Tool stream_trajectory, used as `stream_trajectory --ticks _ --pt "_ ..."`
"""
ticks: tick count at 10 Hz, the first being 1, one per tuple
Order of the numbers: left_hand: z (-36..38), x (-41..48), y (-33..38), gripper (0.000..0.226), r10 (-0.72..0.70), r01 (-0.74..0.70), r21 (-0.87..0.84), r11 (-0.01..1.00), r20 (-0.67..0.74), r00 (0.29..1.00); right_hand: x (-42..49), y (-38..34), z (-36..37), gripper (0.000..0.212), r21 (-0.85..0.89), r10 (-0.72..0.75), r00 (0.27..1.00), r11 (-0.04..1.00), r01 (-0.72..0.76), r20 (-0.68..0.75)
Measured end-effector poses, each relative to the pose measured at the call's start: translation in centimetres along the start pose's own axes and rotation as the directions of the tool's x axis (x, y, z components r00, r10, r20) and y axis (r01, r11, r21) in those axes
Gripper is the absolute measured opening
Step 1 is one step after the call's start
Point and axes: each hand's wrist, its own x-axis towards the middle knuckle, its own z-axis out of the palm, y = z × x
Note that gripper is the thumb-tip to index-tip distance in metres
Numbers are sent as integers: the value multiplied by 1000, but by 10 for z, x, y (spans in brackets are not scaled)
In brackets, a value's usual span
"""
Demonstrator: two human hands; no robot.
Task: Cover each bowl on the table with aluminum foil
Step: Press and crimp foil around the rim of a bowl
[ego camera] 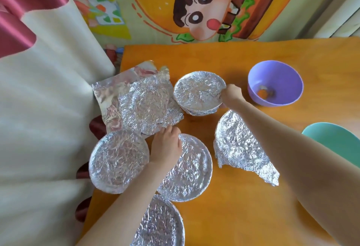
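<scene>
Right hand (230,95) pinches the rim of a foil-covered bowl (198,91); an uncovered purple bowl (276,70) stands just to its right. Left hand (165,146), fingers straight, touches loose foil sheets (140,103) ahead of it.

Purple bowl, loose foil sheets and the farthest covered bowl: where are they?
purple bowl (280,74): head view, its inner wall.
loose foil sheets (140,99): head view, middle of the crumpled stack.
farthest covered bowl (196,91): head view, centre of its foil top.
</scene>
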Motion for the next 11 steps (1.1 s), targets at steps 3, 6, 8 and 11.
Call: stream_trajectory --ticks 3,6,8,11 --pt "-6 4 7 34 -21 21 -56 998 8 1000 4 -3 10 30 23 -1 1000 1000 1 -10" --pt "-14 30 75 33 16 -18 -366 930 -7 1000 -49 82 -10 41 -8 -326 887 940 342 -326" --pt "4 38 106 43 -22 63 -386 920 110 994 -51 145 -12 36 -99 -242 940 970 224 -239" --pt "18 15 118 47 -49 86 -316 945 123 991 -76 174 -6 34 -131 -249 941 966 224 -229"
